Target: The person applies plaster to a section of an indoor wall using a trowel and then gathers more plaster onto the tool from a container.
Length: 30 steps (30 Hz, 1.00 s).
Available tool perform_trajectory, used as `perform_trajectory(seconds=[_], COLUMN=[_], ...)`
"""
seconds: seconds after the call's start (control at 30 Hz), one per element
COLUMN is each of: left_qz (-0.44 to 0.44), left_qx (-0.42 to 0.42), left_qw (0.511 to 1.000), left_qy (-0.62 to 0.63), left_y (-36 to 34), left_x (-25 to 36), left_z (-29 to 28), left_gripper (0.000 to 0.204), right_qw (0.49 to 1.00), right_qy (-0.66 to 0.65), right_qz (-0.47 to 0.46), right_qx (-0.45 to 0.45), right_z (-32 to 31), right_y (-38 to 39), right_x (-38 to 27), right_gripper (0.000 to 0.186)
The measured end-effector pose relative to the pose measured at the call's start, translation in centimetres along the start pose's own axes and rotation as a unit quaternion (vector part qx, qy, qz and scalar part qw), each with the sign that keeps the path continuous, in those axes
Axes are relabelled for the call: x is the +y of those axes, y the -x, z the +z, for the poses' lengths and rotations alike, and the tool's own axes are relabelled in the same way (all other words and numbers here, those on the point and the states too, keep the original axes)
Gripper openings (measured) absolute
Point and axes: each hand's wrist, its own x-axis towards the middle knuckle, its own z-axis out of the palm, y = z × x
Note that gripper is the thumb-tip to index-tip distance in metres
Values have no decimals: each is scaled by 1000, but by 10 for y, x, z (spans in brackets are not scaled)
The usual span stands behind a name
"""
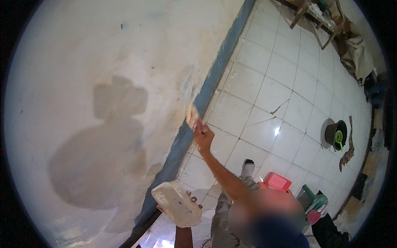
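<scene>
My right hand (203,138) is stretched out and grips a putty knife (192,115). Its blade lies against the whitish plastered wall (103,82), right at the blue stripe (215,78) along the wall's foot. My left hand (191,197) holds a flat white tray (175,202) smeared with filler, close to the wall near the lower edge; only its fingertips show around the tray's rim. A darker damp-looking patch (103,165) spreads over the wall to the left.
The floor is white tile (264,132) with a crack (278,108). A black bucket (337,133) with something green inside stands at right. A red plastic box (277,181) and a green stool (314,201) sit near my grey-trousered leg (248,169). A wooden trestle (318,18) and sacking (359,53) are far right.
</scene>
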Motion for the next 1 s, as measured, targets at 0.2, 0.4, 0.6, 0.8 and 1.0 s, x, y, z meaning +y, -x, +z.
perform_trajectory(seconds=[0.2,0.4,0.6,0.8,1.0], left_qz=[-4,-12,-6,31,34], left_qx=[6,-2,24,44,35], left_qw=[1000,1000,1000,999,998], left_qy=[-23,17,12,-7,27], left_y=[-12,-2,-6,2,9], left_x=[-2,5,1,7,8], left_z=[5,-1,22,-13,-23], left_gripper=[111,108,107,110,112], right_qw=[998,996,996,947,982], right_qy=[61,46,-14,205,168], right_qz=[32,-70,60,-247,83], right_qx=[14,30,62,16,-25], right_z=[19,7,6,32,-13], right_y=[-56,5,-71,0,-20], right_x=[-33,-18,-4,21,30], right_gripper=[14,20,22,20,19])
